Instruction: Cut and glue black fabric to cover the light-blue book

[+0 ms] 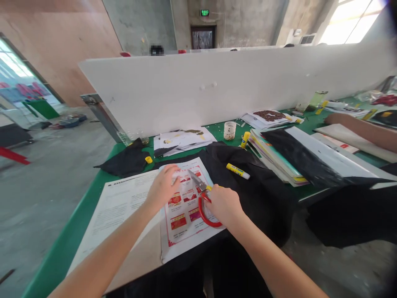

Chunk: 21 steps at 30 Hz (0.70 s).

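Note:
My right hand (226,205) is closed around scissors (197,180) with red and yellow handles. Their blades point up and left over a printed page (182,209) with red pictures and a red border. My left hand (163,185) is over the upper left of that page, close to the scissor tips. Its thumb and fingers are bent but apart, and a pale blur beside the fingertips is unclear. The page belongs to an open booklet, whose left side (124,211) carries small text. Black cloth (260,194) spreads under and beside the booklet.
A capless glue stick (237,171) rests on the cloth; a yellow cap (149,159) lies left. Behind are paper sheets (189,138) and a small cup (230,130). Stacked booklets (276,157) stand right, near another person's arm (362,130). A white partition (217,91) bounds the green table (83,207).

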Tool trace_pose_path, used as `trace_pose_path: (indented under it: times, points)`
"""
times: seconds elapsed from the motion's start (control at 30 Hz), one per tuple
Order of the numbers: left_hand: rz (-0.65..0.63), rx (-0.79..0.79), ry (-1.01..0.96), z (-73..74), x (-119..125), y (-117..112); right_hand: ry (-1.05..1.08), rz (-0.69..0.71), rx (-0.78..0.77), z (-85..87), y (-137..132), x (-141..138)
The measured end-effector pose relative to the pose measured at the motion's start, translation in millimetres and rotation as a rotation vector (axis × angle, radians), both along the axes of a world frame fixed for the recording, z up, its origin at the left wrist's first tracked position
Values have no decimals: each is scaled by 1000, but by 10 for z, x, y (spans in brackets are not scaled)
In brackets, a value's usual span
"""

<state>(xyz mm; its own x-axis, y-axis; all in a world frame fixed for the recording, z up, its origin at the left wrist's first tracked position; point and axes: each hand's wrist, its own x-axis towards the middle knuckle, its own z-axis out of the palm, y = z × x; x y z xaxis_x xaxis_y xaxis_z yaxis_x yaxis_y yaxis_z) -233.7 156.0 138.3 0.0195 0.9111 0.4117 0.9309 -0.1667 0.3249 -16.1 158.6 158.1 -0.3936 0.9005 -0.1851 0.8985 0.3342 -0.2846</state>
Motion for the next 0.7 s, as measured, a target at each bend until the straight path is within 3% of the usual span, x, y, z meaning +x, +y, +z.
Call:
trace_pose_path:
  times: [0.13,0.23,0.33,0.4,0.53,0.7]
  points:
    - [-131,-98,2,7,370,-346,-58,72,71,0,-55,2]
    - [-213,-131,36,-17,528,-573,-17,64,179,172,81,200]
    - [-240,-108,87,-19,628,-811,28,-139,385,377,525,544]
    - [-260,-111,91,-3,691,-978,15,-235,439,431,948,773]
    - [-241,-103,59,29,807,-1288,-123,-317,256,261,1701,1037]
    - [-198,-84,-26,68,856,-1545,-110,-303,192,-52,2045,1045]
